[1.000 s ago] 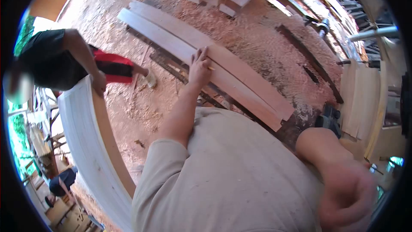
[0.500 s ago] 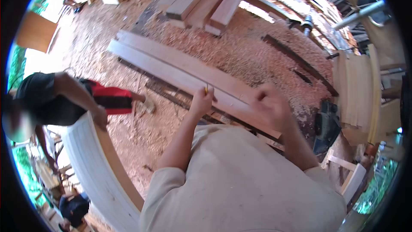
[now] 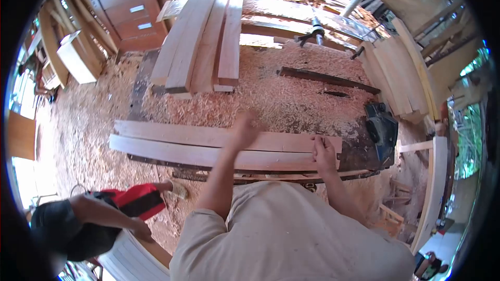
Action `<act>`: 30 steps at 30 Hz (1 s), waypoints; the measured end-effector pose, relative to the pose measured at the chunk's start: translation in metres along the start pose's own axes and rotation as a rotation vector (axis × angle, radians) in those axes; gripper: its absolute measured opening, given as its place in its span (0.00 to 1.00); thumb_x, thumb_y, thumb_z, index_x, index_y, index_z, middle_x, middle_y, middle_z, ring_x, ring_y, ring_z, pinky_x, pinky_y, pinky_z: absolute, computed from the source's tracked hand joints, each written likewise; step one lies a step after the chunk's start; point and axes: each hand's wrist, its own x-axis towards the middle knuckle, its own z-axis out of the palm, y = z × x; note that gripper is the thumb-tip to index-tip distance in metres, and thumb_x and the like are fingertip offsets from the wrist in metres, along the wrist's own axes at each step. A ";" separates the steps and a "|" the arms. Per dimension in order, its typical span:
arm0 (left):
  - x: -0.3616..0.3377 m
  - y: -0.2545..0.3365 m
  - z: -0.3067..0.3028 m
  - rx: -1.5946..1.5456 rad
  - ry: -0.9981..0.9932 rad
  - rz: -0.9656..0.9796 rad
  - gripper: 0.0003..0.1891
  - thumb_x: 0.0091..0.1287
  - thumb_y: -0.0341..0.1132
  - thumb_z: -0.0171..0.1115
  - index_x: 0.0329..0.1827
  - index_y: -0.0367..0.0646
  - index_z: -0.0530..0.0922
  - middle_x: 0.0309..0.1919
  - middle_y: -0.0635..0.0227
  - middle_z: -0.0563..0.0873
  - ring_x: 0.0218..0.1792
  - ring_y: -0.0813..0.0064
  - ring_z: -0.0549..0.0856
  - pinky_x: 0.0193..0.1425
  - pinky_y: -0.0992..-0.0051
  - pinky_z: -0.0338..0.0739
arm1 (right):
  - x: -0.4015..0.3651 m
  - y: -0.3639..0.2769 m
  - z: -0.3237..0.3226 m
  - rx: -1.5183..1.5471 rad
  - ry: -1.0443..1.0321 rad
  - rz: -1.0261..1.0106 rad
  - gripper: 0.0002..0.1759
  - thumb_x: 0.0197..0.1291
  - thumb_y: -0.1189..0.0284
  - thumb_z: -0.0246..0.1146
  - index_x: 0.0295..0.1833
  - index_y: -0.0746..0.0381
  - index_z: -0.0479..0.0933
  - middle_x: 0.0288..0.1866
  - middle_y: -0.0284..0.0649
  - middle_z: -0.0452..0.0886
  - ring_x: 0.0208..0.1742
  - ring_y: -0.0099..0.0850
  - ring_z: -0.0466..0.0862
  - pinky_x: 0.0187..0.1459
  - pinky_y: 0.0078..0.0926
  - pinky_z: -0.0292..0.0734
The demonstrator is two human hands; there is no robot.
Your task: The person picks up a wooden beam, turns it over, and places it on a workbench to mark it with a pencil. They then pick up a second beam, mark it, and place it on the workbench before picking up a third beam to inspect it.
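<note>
Two long planks (image 3: pixel 172 131) lie side by side across the sawdust-covered bench in front of me, a narrow dark seam between them. My left hand (image 3: pixel 245 131) is over the far plank, smeared by motion, so its fingers and anything in them cannot be made out. Near the planks' right end is my right hand (image 3: pixel 324 155), its fingers curled together above the wood. What it holds, if anything, is hidden.
Thick timbers (image 3: pixel 195 47) are stacked at the bench's back. A dark power planer (image 3: pixel 382 127) stands at the right, near a dark bar (image 3: pixel 328 79). Wood shavings (image 3: pixel 281 104) spread around. At lower left, a person in red-and-black shorts (image 3: pixel 138 200) grips a large pale board (image 3: pixel 130 257).
My view has turned, so the planks now run almost level. The right hand has come down to the planks' right end. A small yellow item seen in my left hand no longer shows.
</note>
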 end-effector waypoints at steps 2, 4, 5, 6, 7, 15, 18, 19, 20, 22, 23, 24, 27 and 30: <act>0.048 0.015 -0.080 0.241 0.535 0.054 0.20 0.59 0.41 0.73 0.44 0.33 0.79 0.45 0.49 0.82 0.48 0.50 0.82 0.53 0.59 0.77 | 0.000 0.001 -0.019 -0.116 0.088 0.015 0.07 0.74 0.68 0.56 0.47 0.59 0.77 0.28 0.27 0.73 0.26 0.16 0.72 0.27 0.16 0.70; 0.067 -0.004 -0.136 0.422 0.746 -0.147 0.19 0.57 0.39 0.72 0.40 0.28 0.81 0.63 0.41 0.75 0.62 0.41 0.75 0.64 0.51 0.73 | -0.003 0.029 -0.036 -0.283 0.121 -0.022 0.05 0.72 0.70 0.58 0.46 0.59 0.78 0.29 0.26 0.74 0.26 0.16 0.72 0.25 0.15 0.66; 0.077 -0.015 -0.154 0.477 0.777 -0.222 0.22 0.56 0.42 0.72 0.41 0.28 0.81 0.66 0.42 0.72 0.64 0.41 0.74 0.64 0.50 0.73 | -0.007 0.039 -0.037 -0.285 0.137 -0.030 0.05 0.72 0.70 0.58 0.46 0.59 0.78 0.29 0.26 0.74 0.26 0.16 0.72 0.25 0.15 0.66; 0.085 -0.022 -0.164 0.536 0.809 -0.299 0.25 0.55 0.44 0.73 0.41 0.27 0.81 0.68 0.43 0.70 0.65 0.41 0.73 0.64 0.49 0.73 | -0.013 0.051 -0.033 -0.252 0.072 0.010 0.06 0.71 0.70 0.58 0.47 0.59 0.79 0.28 0.26 0.74 0.25 0.16 0.71 0.25 0.15 0.65; 0.089 -0.022 -0.165 0.528 0.812 -0.293 0.25 0.55 0.44 0.73 0.41 0.27 0.81 0.68 0.43 0.70 0.65 0.41 0.73 0.64 0.49 0.73 | -0.019 0.057 -0.027 -0.218 0.000 0.048 0.07 0.70 0.70 0.59 0.47 0.60 0.80 0.28 0.26 0.74 0.25 0.16 0.71 0.24 0.16 0.65; 0.086 -0.033 -0.169 0.680 0.608 -0.382 0.25 0.51 0.42 0.72 0.50 0.37 0.82 0.64 0.45 0.70 0.58 0.37 0.75 0.61 0.52 0.75 | -0.041 0.035 0.046 -0.401 -0.414 0.111 0.12 0.74 0.70 0.56 0.54 0.61 0.81 0.24 0.24 0.70 0.24 0.14 0.67 0.25 0.17 0.62; 0.069 -0.016 -0.175 0.623 0.573 -0.431 0.26 0.50 0.42 0.72 0.50 0.34 0.81 0.63 0.44 0.72 0.58 0.38 0.75 0.63 0.52 0.74 | -0.038 0.030 0.043 -0.397 -0.528 0.118 0.13 0.74 0.68 0.56 0.56 0.61 0.80 0.24 0.23 0.69 0.25 0.13 0.67 0.26 0.16 0.61; 0.056 -0.006 -0.176 0.605 0.564 -0.479 0.27 0.49 0.42 0.72 0.50 0.33 0.81 0.61 0.43 0.75 0.59 0.40 0.76 0.64 0.53 0.74 | -0.039 0.026 0.039 -0.444 -0.585 0.115 0.13 0.75 0.68 0.56 0.57 0.61 0.80 0.24 0.23 0.68 0.25 0.12 0.67 0.26 0.16 0.62; 0.043 -0.002 -0.180 0.611 0.576 -0.487 0.27 0.49 0.42 0.72 0.50 0.33 0.81 0.61 0.43 0.75 0.59 0.40 0.76 0.64 0.53 0.74 | -0.040 0.022 0.033 -0.447 -0.600 0.112 0.13 0.75 0.68 0.56 0.57 0.61 0.80 0.24 0.23 0.68 0.25 0.12 0.67 0.26 0.16 0.62; 0.019 0.012 -0.194 0.706 0.405 -0.473 0.26 0.49 0.42 0.70 0.49 0.32 0.82 0.51 0.42 0.83 0.56 0.44 0.80 0.63 0.55 0.74 | -0.039 0.016 0.022 -0.357 -0.598 0.174 0.14 0.75 0.66 0.55 0.58 0.61 0.79 0.23 0.23 0.68 0.24 0.13 0.66 0.26 0.16 0.63; 0.005 0.026 -0.199 0.704 0.375 -0.476 0.27 0.48 0.41 0.71 0.47 0.29 0.83 0.42 0.44 0.87 0.48 0.49 0.86 0.55 0.61 0.81 | -0.033 0.019 0.015 -0.342 -0.612 0.173 0.14 0.75 0.66 0.55 0.58 0.61 0.79 0.23 0.23 0.68 0.24 0.13 0.66 0.26 0.16 0.63; -0.009 0.042 -0.203 0.727 0.370 -0.479 0.27 0.48 0.41 0.71 0.47 0.29 0.83 0.42 0.44 0.87 0.48 0.49 0.86 0.55 0.61 0.81 | -0.026 0.026 0.005 -0.299 -0.602 0.191 0.15 0.75 0.66 0.55 0.58 0.60 0.79 0.23 0.23 0.68 0.23 0.14 0.66 0.26 0.16 0.63; -0.057 0.062 -0.182 0.052 0.140 -0.600 0.26 0.49 0.41 0.74 0.43 0.25 0.82 0.39 0.51 0.88 0.38 0.63 0.89 0.40 0.68 0.85 | -0.014 0.034 -0.021 -0.249 -0.598 0.277 0.15 0.75 0.66 0.55 0.59 0.60 0.79 0.24 0.24 0.68 0.21 0.14 0.66 0.25 0.16 0.65; -0.095 0.107 -0.124 -0.309 -0.001 -0.715 0.28 0.54 0.39 0.75 0.51 0.25 0.78 0.40 0.58 0.87 0.39 0.73 0.87 0.41 0.70 0.85 | -0.001 0.022 -0.025 -0.249 -0.630 0.314 0.17 0.76 0.64 0.54 0.62 0.61 0.77 0.26 0.28 0.69 0.20 0.16 0.66 0.25 0.17 0.69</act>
